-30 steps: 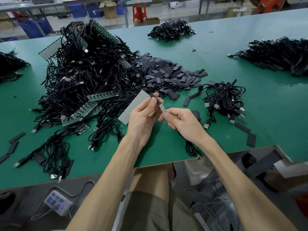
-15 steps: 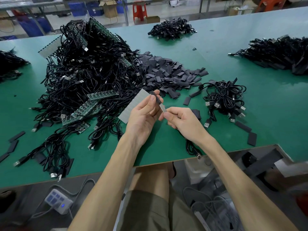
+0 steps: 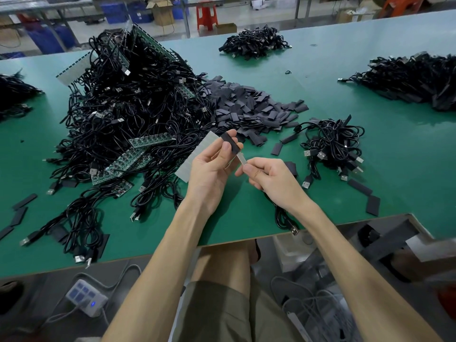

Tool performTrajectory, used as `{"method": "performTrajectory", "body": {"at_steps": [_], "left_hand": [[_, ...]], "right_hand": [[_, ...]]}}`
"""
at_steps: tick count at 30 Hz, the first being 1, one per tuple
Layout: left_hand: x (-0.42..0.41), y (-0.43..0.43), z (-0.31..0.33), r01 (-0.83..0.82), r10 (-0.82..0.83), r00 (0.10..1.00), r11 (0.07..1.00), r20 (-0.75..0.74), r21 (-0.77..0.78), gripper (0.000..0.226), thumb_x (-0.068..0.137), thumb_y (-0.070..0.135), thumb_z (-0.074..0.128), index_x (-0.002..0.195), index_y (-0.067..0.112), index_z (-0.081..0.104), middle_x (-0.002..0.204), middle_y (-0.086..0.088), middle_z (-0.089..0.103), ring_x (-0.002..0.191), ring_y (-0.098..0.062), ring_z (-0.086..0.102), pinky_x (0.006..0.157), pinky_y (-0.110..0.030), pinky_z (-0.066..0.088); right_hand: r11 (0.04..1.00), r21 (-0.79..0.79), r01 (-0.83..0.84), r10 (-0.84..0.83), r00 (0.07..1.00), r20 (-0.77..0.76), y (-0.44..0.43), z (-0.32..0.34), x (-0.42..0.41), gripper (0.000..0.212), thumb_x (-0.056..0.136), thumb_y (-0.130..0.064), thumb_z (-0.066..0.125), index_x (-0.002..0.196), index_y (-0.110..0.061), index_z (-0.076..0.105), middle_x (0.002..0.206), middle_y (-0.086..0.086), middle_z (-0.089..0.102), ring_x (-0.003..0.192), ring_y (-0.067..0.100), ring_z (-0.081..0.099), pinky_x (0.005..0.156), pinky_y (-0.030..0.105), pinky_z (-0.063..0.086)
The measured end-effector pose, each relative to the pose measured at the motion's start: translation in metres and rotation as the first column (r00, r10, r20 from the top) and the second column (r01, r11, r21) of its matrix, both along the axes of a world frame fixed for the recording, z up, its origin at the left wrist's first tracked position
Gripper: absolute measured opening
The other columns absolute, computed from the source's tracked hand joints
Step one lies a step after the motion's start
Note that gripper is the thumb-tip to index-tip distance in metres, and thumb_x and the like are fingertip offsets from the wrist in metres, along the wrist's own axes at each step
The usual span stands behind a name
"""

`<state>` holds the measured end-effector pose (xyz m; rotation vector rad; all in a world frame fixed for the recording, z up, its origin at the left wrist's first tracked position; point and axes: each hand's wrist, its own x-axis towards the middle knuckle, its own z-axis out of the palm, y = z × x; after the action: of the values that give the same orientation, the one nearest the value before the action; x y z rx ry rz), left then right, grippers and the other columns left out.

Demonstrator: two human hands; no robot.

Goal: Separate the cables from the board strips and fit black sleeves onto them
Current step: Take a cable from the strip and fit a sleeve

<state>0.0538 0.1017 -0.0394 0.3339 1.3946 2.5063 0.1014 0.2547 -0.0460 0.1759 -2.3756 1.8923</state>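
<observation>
The table point(image 3: 370, 174) top is smooth green with a soft sheen, brightest toward its far right corner. The held black sleeve point(image 3: 230, 143) looks matt, and the flat tab point(image 3: 241, 159) poking from it is pale and silvery. The cable heap point(image 3: 138, 107) by the left edge is glossy black plastic, its plugs point(image 3: 135, 216) bright metal. The board strips point(image 3: 150, 141) are dull green, studded.

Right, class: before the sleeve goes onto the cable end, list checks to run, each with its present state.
1. Left hand pinches black sleeve: ok.
2. Right hand pinches cable end: ok.
3. Cable end meets sleeve's lower opening: ok.
4. Sleeve opening spread wide enough: cannot tell.
5. Cable trails free of the big pile: ok.
</observation>
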Motion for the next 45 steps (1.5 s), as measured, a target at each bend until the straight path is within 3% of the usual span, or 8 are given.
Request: {"method": "performTrajectory", "body": {"at_steps": [8,13,18,22,26,32,43,45], "left_hand": [[0.001,0.001,0.001,0.000,0.000,1.000,1.000,-0.006,-0.006,0.028,0.093,0.018,0.062,0.120,0.014,0.070,0.103,-0.002,0.069,0.101,-0.016,0.064,0.076,-0.026,0.052],[0.000,0.004,-0.005,-0.024,0.020,0.999,0.994,-0.044,-0.102,0.023,0.098,0.012,0.062,0.119,0.009,0.071,0.100,-0.008,0.069,0.078,-0.021,0.047,0.068,-0.026,0.044],[0.001,0.005,-0.009,0.007,-0.030,0.993,0.981,-0.117,-0.193,0.030,0.093,0.022,0.067,0.120,0.013,0.072,0.100,-0.012,0.068,0.096,-0.029,0.053,0.091,-0.045,0.042],[0.003,0.007,-0.006,-0.012,-0.005,0.995,0.986,-0.097,-0.169,0.030,0.095,0.015,0.066,0.124,0.011,0.069,0.101,-0.008,0.071,0.096,-0.023,0.060,0.090,-0.043,0.045],[0.001,0.004,-0.003,-0.056,0.050,0.997,0.994,-0.059,-0.094,0.030,0.095,0.009,0.065,0.125,0.012,0.068,0.100,-0.007,0.068,0.092,-0.017,0.066,0.085,-0.037,0.048],[0.002,0.005,-0.006,-0.120,0.108,0.990,0.981,-0.085,-0.153,0.027,0.093,0.013,0.072,0.119,0.013,0.070,0.096,-0.006,0.070,0.094,-0.019,0.066,0.090,-0.040,0.052],[0.002,0.007,-0.008,-0.155,0.129,0.986,0.947,-0.110,-0.282,0.026,0.095,0.016,0.072,0.120,0.010,0.069,0.097,-0.008,0.069,0.095,-0.022,0.064,0.098,-0.051,0.053],[0.002,0.007,-0.006,-0.163,0.145,0.986,0.949,-0.087,-0.268,0.026,0.095,0.013,0.071,0.120,0.009,0.067,0.095,-0.006,0.068,0.094,-0.022,0.065,0.096,-0.048,0.055]], "right_hand": [[1.000,-0.004,0.002,-0.002,1.000,0.005,-0.001,0.000,0.000,0.024,0.107,-0.011,0.053,0.093,-0.006,0.072,0.054,-0.014,0.043,0.055,0.006,0.038,0.056,0.016,0.034],[0.999,-0.009,-0.031,0.031,0.999,-0.013,-0.003,0.005,0.002,0.030,0.108,-0.007,0.049,0.088,-0.016,0.070,0.051,-0.018,0.049,0.052,0.001,0.036,0.055,0.011,0.033],[0.999,-0.012,0.038,-0.038,0.999,-0.018,-0.001,0.001,0.000,0.030,0.107,-0.010,0.052,0.092,0.014,0.062,0.058,-0.005,0.040,0.051,0.002,0.035,0.054,0.012,0.031],[0.997,-0.034,0.072,-0.072,0.997,-0.009,-0.001,-0.001,0.000,0.027,0.107,-0.016,0.055,0.094,0.003,0.071,0.056,-0.004,0.045,0.050,0.003,0.036,0.050,0.012,0.030],[0.997,-0.033,0.076,-0.076,0.997,-0.017,-0.001,0.000,0.000,0.029,0.105,-0.026,0.058,0.087,-0.010,0.074,0.055,-0.005,0.053,0.052,0.008,0.046,0.051,0.019,0.038],[0.997,-0.032,0.064,-0.065,0.998,-0.015,0.000,-0.004,-0.003,0.024,0.105,-0.016,0.059,0.093,-0.001,0.073,0.058,-0.006,0.060,0.054,0.012,0.050,0.055,0.019,0.043],[0.993,-0.011,0.115,-0.115,0.993,-0.019,0.002,-0.007,-0.004,0.025,0.105,-0.016,0.058,0.090,-0.004,0.072,0.057,-0.009,0.059,0.054,0.011,0.049,0.057,0.021,0.043],[0.993,-0.023,0.120,-0.120,0.993,-0.018,0.001,-0.006,-0.004,0.025,0.105,-0.017,0.058,0.089,-0.006,0.072,0.057,-0.008,0.059,0.055,0.012,0.050,0.057,0.022,0.043]]}}
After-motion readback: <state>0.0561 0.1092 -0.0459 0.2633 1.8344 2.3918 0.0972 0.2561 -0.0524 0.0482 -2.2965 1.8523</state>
